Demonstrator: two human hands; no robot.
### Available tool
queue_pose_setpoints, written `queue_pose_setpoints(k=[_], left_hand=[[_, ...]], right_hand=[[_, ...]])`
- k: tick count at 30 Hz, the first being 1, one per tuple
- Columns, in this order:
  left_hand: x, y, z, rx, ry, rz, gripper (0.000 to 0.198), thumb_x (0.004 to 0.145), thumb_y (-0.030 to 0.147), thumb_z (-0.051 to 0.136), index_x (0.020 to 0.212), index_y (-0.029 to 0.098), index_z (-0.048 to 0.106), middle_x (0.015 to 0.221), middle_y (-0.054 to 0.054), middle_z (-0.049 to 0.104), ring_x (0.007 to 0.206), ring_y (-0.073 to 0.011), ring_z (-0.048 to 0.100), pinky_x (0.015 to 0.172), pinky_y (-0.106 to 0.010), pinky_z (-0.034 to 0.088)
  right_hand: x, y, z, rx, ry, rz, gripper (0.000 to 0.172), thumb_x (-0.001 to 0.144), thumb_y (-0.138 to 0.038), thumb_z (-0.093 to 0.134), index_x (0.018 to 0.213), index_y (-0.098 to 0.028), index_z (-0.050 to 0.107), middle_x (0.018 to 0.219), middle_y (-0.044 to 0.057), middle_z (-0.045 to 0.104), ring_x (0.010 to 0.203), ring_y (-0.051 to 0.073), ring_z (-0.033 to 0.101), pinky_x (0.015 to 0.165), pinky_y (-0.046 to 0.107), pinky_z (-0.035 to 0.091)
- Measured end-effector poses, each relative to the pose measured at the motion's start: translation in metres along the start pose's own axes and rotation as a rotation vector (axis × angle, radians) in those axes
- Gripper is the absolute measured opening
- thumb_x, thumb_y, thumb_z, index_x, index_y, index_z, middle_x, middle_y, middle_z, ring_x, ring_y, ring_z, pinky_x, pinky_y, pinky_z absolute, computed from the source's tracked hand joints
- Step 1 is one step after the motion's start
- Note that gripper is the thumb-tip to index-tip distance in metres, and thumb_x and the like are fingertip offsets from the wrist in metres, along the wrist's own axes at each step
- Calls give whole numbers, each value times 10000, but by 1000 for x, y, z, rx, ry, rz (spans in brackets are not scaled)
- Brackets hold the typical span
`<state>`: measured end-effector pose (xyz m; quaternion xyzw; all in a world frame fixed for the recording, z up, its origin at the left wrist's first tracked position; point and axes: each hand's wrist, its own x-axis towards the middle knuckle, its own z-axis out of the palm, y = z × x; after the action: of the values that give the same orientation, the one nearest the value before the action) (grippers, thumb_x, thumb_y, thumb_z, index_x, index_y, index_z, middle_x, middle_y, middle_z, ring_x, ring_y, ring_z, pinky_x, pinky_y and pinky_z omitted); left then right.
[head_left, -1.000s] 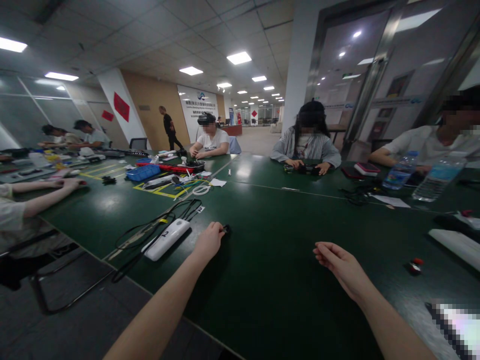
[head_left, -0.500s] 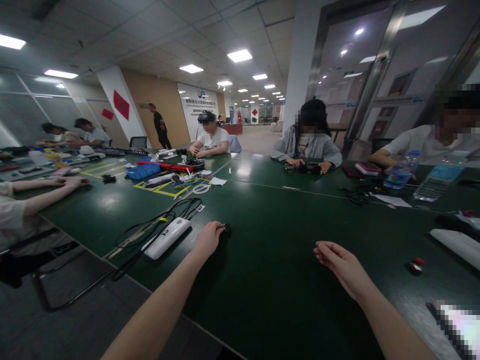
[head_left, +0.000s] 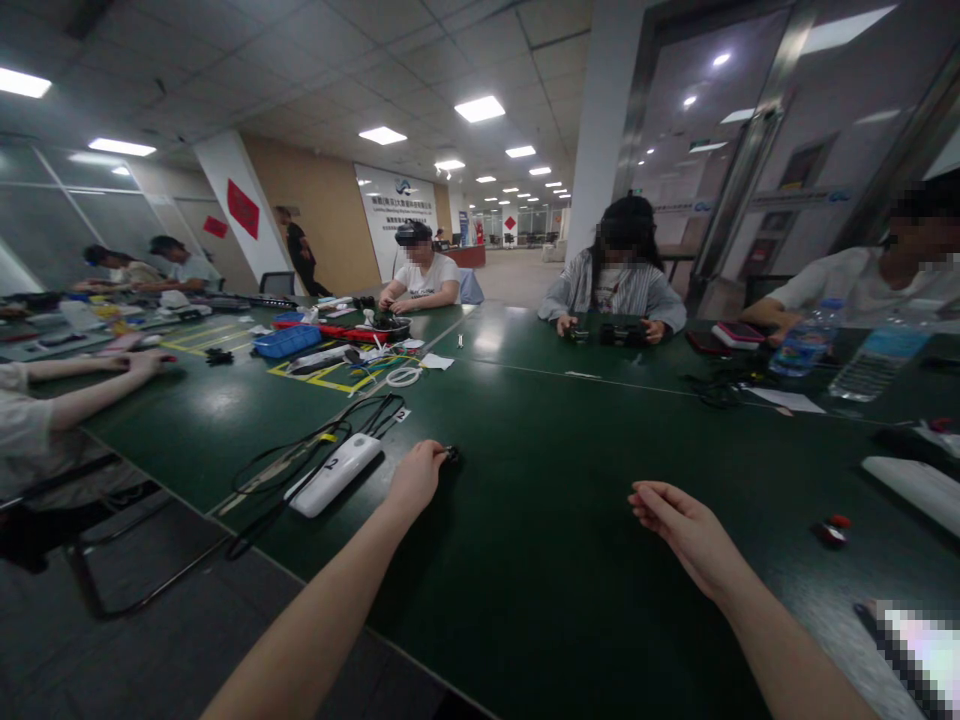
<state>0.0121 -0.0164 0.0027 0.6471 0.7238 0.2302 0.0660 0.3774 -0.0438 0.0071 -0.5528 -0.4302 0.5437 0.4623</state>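
Observation:
My left hand [head_left: 417,474] is closed in a pinch on a small dark object with a shiny part [head_left: 451,454], just above or on the green table [head_left: 540,560]; its kind is too small to tell. To the left of that hand lies a white power bank [head_left: 337,476] marked 2, with black cables [head_left: 300,452] looped around it. Over the right half of the table, my right hand [head_left: 671,520] has its fingers curled together, and whatever they may hold is hidden. A small red and silver item [head_left: 834,530] lies further right of it.
Two water bottles [head_left: 879,350] stand at the right, near black cables [head_left: 724,385]. A blue basket [head_left: 286,341] and a coil of white cable [head_left: 403,377] lie at the back left. A blurred-out screen [head_left: 919,645] is at the lower right. Co-workers sit around the table.
My two hands have barely moved. Across the table, a co-worker's hands have spread to either side of a dark object. A person in the background has shifted left.

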Motion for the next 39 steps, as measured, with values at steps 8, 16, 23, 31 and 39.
queue_pose_setpoints(k=[8,16,23,31,39], left_hand=[[-1,-3,0,-60,13,30,214,817,306,405,908,182,553,956,-61,597,856,-170,558,756,-272,409],[-3,3,-7,-87,-7,-46,204,828,281,389,905,179,549,940,-60,614,880,-172,560,751,-268,405],[-3,0,0,23,-15,2,199,837,270,375,934,179,523,991,-72,589,859,-181,564,732,-280,403],[-3,4,0,32,-11,-13,206,841,317,369,910,195,521,976,-57,603,840,-174,568,700,-265,399],[-5,5,-3,32,-24,14,194,835,316,382,905,203,523,962,-47,604,828,-171,566,688,-261,401]], right_hand=[[-2,-2,2,4,6,2,330,628,-416,652,877,-199,638,827,53,637,825,230,569,743,368,476],[1,1,0,-6,-4,9,324,660,-416,629,901,-199,627,849,53,628,834,221,562,730,350,475],[2,3,-1,7,-7,3,327,654,-416,634,901,-203,627,847,52,627,838,225,563,730,357,479],[1,3,1,-5,-1,-4,326,645,-424,639,887,-206,634,834,45,637,812,209,572,711,327,482],[-1,0,2,-3,8,13,333,639,-417,644,889,-199,634,836,49,637,822,218,573,724,344,486]])
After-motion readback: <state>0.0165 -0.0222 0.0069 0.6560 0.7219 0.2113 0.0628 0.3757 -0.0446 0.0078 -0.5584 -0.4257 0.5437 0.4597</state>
